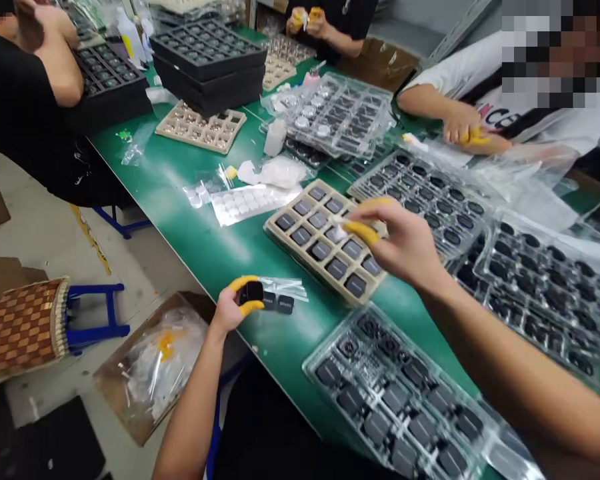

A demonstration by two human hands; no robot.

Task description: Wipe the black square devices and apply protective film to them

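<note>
Clear blister tray [375,371]: nearest on the green table [213,250], in front of the beige tray [307,258]; dark squares sit in many of its cells.
Left hand [229,309]: to the left of the beige tray and nearer, yellow cots on two digits, gripping a dark rounded-square piece [253,291].
Two more dark squares [285,305]: in a row just beside that piece, pale marks too small to read; whether the hand holds them too I cannot tell.
Right hand [405,240]: over the right side of the beige tray, yellow-cotted fingertips pinched on a blurred white wad [337,229]; contact with the squares below is unclear.
Beige tray: filled with rows of dark square pieces [321,251].
White sticker sheet [250,203]: just beyond the beige tray's left corner.
Clear tray of dark round pieces [427,193]: behind the beige tray, to the right.
Stacked black trays [213,80]: well beyond the beige tray.
Co-worker in black [347,30]: farthest behind the beige tray, both hands raised.
</note>
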